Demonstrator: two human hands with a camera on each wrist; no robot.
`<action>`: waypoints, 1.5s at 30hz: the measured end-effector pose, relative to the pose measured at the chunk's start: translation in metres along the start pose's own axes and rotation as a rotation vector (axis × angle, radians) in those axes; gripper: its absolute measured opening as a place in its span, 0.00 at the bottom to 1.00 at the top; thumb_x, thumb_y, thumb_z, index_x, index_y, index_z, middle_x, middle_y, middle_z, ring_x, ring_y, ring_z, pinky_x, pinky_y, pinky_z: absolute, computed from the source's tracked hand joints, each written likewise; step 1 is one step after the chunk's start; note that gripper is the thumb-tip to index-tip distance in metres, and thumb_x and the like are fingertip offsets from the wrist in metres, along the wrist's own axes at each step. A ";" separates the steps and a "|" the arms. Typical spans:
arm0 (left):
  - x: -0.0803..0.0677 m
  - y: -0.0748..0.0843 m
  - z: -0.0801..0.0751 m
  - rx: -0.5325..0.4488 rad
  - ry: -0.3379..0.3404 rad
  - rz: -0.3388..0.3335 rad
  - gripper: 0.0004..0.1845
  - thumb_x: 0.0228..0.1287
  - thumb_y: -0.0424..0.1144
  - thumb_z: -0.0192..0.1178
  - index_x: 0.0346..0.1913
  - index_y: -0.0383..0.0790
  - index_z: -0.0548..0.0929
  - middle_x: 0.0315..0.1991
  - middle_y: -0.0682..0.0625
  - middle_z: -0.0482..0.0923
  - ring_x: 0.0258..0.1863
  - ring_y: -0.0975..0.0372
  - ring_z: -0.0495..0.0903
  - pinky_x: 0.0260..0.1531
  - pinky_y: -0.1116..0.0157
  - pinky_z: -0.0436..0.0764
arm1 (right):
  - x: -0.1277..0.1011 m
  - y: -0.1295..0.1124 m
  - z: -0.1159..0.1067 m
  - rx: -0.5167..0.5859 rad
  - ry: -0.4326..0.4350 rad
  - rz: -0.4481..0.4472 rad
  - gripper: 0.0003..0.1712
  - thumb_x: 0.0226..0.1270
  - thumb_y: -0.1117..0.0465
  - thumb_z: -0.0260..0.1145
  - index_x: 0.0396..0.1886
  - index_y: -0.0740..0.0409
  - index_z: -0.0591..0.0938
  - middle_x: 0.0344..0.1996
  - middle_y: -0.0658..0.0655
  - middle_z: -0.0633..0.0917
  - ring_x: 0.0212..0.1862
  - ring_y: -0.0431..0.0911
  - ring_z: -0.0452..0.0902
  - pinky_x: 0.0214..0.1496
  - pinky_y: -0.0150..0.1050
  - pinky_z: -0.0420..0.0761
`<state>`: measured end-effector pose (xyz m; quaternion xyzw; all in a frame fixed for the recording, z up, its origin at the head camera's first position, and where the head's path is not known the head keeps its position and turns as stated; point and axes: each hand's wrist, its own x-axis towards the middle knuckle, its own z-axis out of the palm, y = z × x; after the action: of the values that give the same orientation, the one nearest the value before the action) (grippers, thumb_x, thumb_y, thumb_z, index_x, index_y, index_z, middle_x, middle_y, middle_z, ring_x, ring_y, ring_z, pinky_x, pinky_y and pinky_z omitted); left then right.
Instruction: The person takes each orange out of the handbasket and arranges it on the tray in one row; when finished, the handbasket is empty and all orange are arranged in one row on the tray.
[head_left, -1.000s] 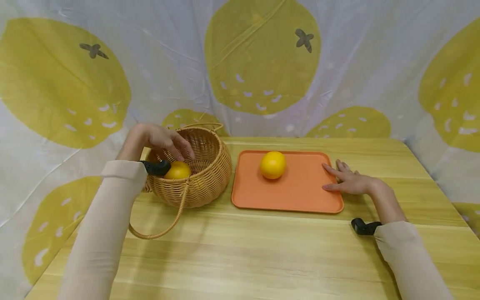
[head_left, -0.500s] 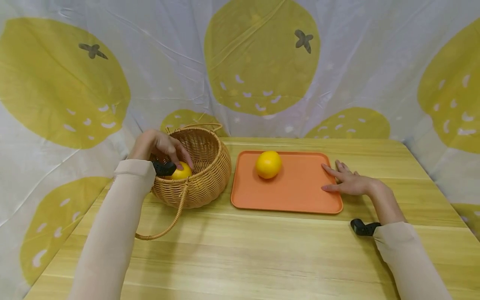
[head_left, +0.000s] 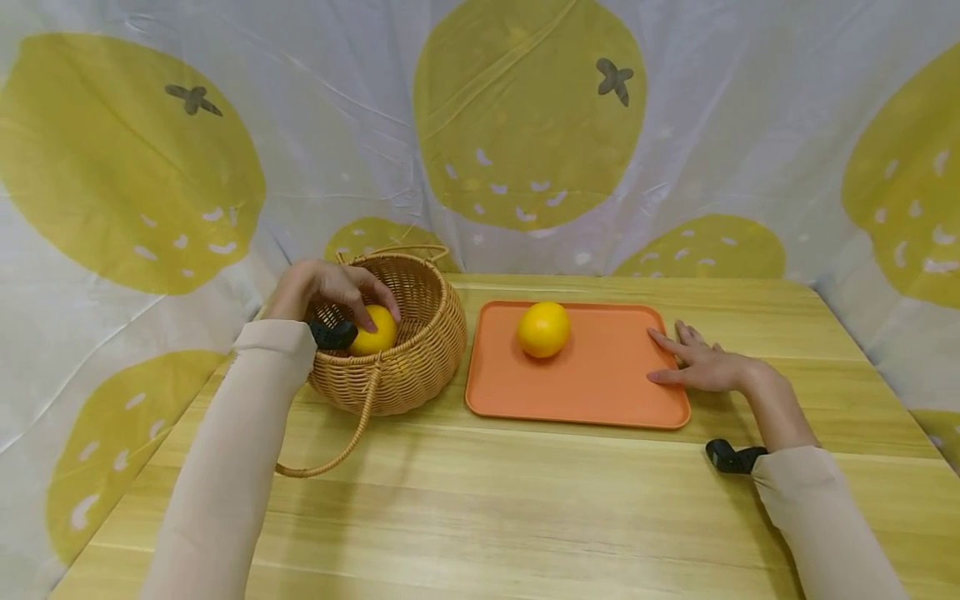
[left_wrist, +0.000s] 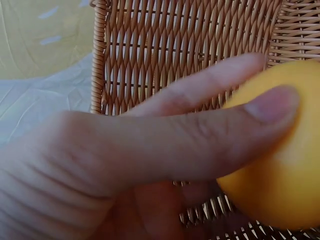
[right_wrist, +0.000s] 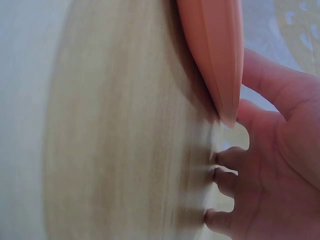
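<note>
While the orange [head_left: 376, 332] sat inside the wicker basket [head_left: 420, 350], up near the rim on the side closest to the person, the left hand [head_left: 330, 287] had it gripped, fingers curled over the top and the thumb pressed along its side (the wrist view made that really obvious, thumb [left_wrist: 220, 135] laid flat across the peel). It's a round fruit so there wasn't any real long axis or pointing direction to speak of, and I couldn't spot the stem end anywhere. The basket stood upright on the wooden table [head_left: 480, 508], with one handle [head_left: 330, 450] flopped down toward the person onto the tabletop and the other one up at the back rim.

Just beside the basket on its right was an orange tray [head_left: 585, 392] lying flat, long side running left to right, and a second orange [head_left: 543, 329] was on it near the far left part. The right hand [head_left: 701, 367] rested at the tray's right edge, fingers straight and spread a bit, fingertips touching the rim, holding nothing. Behind everything hung a white cloth with big yellow fruit prints [head_left: 525, 108].
</note>
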<state>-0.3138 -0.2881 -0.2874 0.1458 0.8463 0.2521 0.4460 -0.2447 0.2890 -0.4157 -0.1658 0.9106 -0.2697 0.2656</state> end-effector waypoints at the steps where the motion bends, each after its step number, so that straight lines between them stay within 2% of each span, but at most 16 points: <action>1: 0.000 0.000 0.000 -0.010 0.025 0.011 0.28 0.65 0.34 0.70 0.67 0.38 0.79 0.68 0.44 0.73 0.61 0.55 0.73 0.61 0.60 0.75 | 0.001 0.002 0.000 0.002 0.001 -0.002 0.66 0.64 0.24 0.62 0.86 0.53 0.41 0.80 0.71 0.24 0.80 0.71 0.15 0.72 0.77 0.23; 4: 0.000 0.000 0.000 -0.026 0.058 0.043 0.32 0.63 0.32 0.71 0.71 0.39 0.76 0.72 0.42 0.68 0.67 0.51 0.68 0.63 0.59 0.74 | 0.003 0.006 0.001 0.006 0.000 -0.005 0.67 0.63 0.23 0.62 0.86 0.53 0.41 0.80 0.71 0.24 0.80 0.71 0.15 0.71 0.77 0.22; 6: 0.001 0.000 0.000 -0.033 0.059 0.053 0.34 0.62 0.31 0.71 0.73 0.39 0.74 0.73 0.41 0.67 0.69 0.50 0.65 0.64 0.58 0.74 | 0.002 0.005 0.001 0.007 0.000 -0.006 0.67 0.63 0.24 0.62 0.86 0.54 0.41 0.80 0.71 0.24 0.80 0.70 0.15 0.72 0.77 0.22; 8: 0.001 0.000 0.000 -0.036 0.048 0.051 0.35 0.64 0.31 0.70 0.74 0.39 0.72 0.73 0.40 0.67 0.68 0.50 0.66 0.62 0.61 0.75 | 0.002 0.005 0.002 0.007 0.001 -0.008 0.68 0.62 0.23 0.62 0.86 0.54 0.42 0.80 0.71 0.24 0.80 0.70 0.15 0.72 0.76 0.22; 13: 0.000 0.000 0.003 -0.018 0.060 -0.036 0.40 0.66 0.37 0.71 0.78 0.37 0.65 0.73 0.36 0.66 0.69 0.48 0.71 0.67 0.54 0.75 | 0.003 0.005 0.002 0.007 0.000 -0.011 0.70 0.61 0.22 0.62 0.86 0.55 0.42 0.80 0.72 0.24 0.80 0.70 0.14 0.72 0.76 0.22; 16: 0.000 -0.001 0.004 -0.002 0.059 -0.059 0.42 0.66 0.40 0.71 0.79 0.38 0.64 0.75 0.36 0.65 0.71 0.47 0.69 0.69 0.51 0.72 | 0.003 0.005 0.003 0.004 0.000 -0.012 0.69 0.61 0.22 0.62 0.86 0.55 0.42 0.80 0.72 0.24 0.80 0.70 0.14 0.72 0.76 0.22; 20: 0.002 -0.004 0.003 0.005 0.021 0.013 0.40 0.68 0.37 0.69 0.79 0.37 0.63 0.75 0.37 0.64 0.72 0.48 0.67 0.70 0.53 0.72 | 0.003 0.004 0.003 -0.003 0.000 -0.012 0.68 0.63 0.23 0.62 0.86 0.55 0.41 0.80 0.72 0.24 0.80 0.70 0.15 0.73 0.76 0.22; 27: 0.004 -0.005 0.003 0.016 0.035 0.063 0.38 0.68 0.36 0.68 0.78 0.37 0.65 0.73 0.38 0.67 0.71 0.49 0.68 0.66 0.58 0.74 | 0.004 0.005 0.002 -0.001 0.004 -0.011 0.67 0.63 0.24 0.62 0.86 0.54 0.42 0.80 0.72 0.24 0.80 0.71 0.15 0.72 0.77 0.23; 32: 0.007 -0.005 0.005 -0.019 -0.012 0.036 0.40 0.73 0.39 0.64 0.82 0.42 0.58 0.79 0.38 0.55 0.74 0.48 0.62 0.72 0.51 0.69 | 0.005 0.007 0.002 -0.004 0.003 -0.012 0.68 0.63 0.23 0.62 0.86 0.54 0.42 0.80 0.72 0.24 0.80 0.71 0.15 0.72 0.76 0.23; 37: 0.012 -0.005 0.008 0.026 0.014 -0.013 0.44 0.70 0.47 0.68 0.83 0.48 0.56 0.82 0.38 0.44 0.76 0.44 0.59 0.73 0.47 0.68 | 0.005 0.008 0.002 0.000 0.002 -0.011 0.68 0.61 0.22 0.62 0.86 0.54 0.42 0.80 0.72 0.24 0.80 0.71 0.15 0.72 0.76 0.22; 41: 0.013 -0.004 0.009 0.027 0.033 -0.028 0.44 0.69 0.46 0.69 0.82 0.49 0.57 0.81 0.37 0.47 0.73 0.46 0.62 0.69 0.51 0.72 | 0.005 0.008 0.001 0.003 -0.001 -0.012 0.69 0.61 0.22 0.62 0.86 0.55 0.42 0.80 0.72 0.24 0.80 0.70 0.15 0.72 0.76 0.22; 45: 0.011 -0.004 0.009 -0.013 0.034 -0.023 0.43 0.68 0.42 0.69 0.81 0.48 0.60 0.76 0.37 0.55 0.66 0.49 0.68 0.61 0.58 0.76 | 0.005 0.006 0.001 0.000 -0.001 -0.013 0.69 0.61 0.22 0.62 0.86 0.54 0.42 0.80 0.72 0.24 0.80 0.71 0.15 0.72 0.77 0.22</action>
<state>-0.3130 -0.2838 -0.3014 0.1287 0.8539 0.2547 0.4353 -0.2496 0.2914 -0.4217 -0.1717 0.9094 -0.2712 0.2644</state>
